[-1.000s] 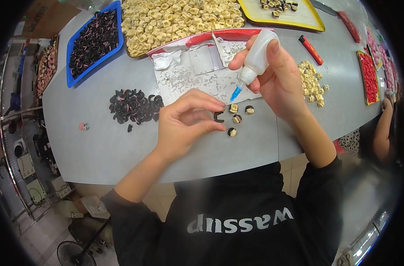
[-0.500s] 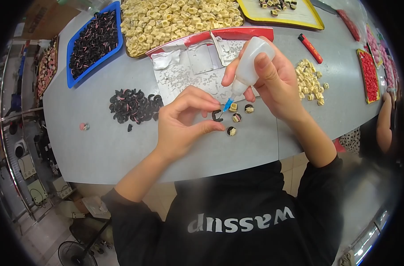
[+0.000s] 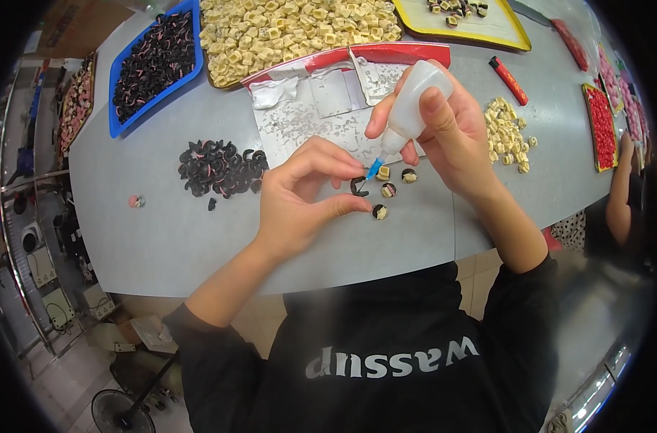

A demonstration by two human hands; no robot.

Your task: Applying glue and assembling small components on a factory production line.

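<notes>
Between thumb and forefinger, my left hand (image 3: 300, 195) pinches a small black C-shaped piece (image 3: 357, 187). My right hand (image 3: 455, 133) is wrapped round a translucent squeeze bottle (image 3: 417, 101), tipped downward. Its blue needle tip (image 3: 374, 169) meets the open side of the black piece; whether glue is coming out is too small to tell. Just right of the piece lie a cream cube-like piece (image 3: 383, 173) and several black-and-cream joined pieces (image 3: 389, 190). A pile of black curved pieces (image 3: 224, 169) lies left of my left hand, and a cream pile (image 3: 507, 130) right of my right hand.
At the back are a blue tray (image 3: 116, 115) of black pieces, a large heap of cream pieces (image 3: 300, 32), and a yellow tray (image 3: 480, 32). A white card with a red edge (image 3: 271, 133) lies before me. A red lighter (image 3: 509, 81) and another person's arm (image 3: 620, 187) are at right.
The view has shifted slightly. Both hands keep their holds, and the needle tip stays at the black piece.
</notes>
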